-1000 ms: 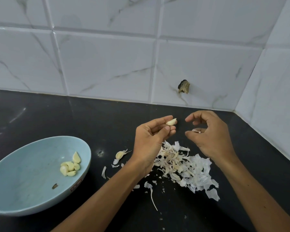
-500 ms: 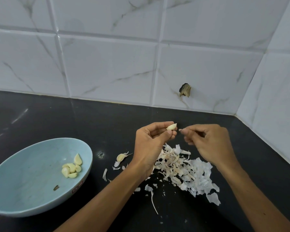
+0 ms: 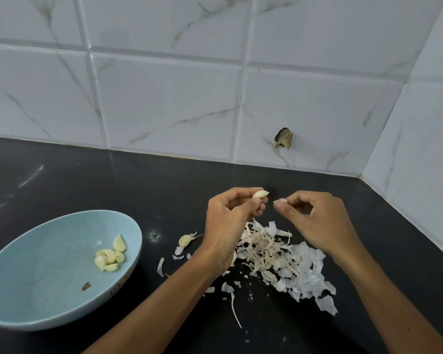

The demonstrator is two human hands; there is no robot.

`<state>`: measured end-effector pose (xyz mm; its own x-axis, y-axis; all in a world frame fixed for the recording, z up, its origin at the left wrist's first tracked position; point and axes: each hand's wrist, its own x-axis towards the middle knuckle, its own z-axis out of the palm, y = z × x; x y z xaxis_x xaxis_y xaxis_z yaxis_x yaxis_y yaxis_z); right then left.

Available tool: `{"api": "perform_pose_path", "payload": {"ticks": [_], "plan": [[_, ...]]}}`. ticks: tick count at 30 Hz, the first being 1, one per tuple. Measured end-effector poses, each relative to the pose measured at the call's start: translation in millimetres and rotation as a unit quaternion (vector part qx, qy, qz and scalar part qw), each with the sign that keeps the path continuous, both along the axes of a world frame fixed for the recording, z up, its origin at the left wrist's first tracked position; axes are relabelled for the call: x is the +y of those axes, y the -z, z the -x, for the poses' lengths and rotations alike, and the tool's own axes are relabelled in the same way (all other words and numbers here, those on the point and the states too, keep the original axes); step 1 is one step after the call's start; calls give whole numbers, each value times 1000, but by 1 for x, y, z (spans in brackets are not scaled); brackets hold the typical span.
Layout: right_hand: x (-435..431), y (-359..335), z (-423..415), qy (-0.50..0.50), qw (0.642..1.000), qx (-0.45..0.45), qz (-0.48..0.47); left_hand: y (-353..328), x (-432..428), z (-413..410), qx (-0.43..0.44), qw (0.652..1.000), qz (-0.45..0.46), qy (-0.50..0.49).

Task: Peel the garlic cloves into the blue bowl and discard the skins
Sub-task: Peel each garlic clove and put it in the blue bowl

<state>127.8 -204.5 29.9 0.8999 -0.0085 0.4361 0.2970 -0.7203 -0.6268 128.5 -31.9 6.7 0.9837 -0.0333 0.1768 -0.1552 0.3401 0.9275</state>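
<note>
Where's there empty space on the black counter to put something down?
The big bare patch of counter lies behind the blue bowl, up to the tiled wall. Another lies between the right hand and the side wall. It is crowded under both hands: the skin pile spreads there, with an unpeeled clove and scraps beside the left hand.

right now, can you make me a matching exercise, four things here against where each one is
Things:
1. held clove
2. peeled cloves
3. skin scrap
4. skin pile

Places:
a. pinched in the right hand
b. on the counter
c. in the blue bowl
d. pinched in the left hand

Pairs: 1-d, 2-c, 3-a, 4-b
</note>
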Motion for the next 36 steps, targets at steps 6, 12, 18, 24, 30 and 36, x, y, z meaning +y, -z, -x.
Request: {"api": "perform_pose_path", "payload": {"ticks": [6,12,18,24,30,36], "plan": [[-2,3,-2,3,1000,2,-1,1,0,-1,5,1000,5,-3],[0,0,0,-9,999,-10,-29,2,0,-2,3,1000,1,-9],[0,3,-2,-10,1000,-13,20,2,1,-3,7,1000,-4,-14],[-4,6,-4,10,996,21,81,4,2,-4,12,999,-35,-17],[-2,4,-4,-30,999,-1,-12,7,3,-7,4,997,-74,-18],[7,0,2,-141,984,12,-105,9,3,-7,-23,996,-87,-11]]}}
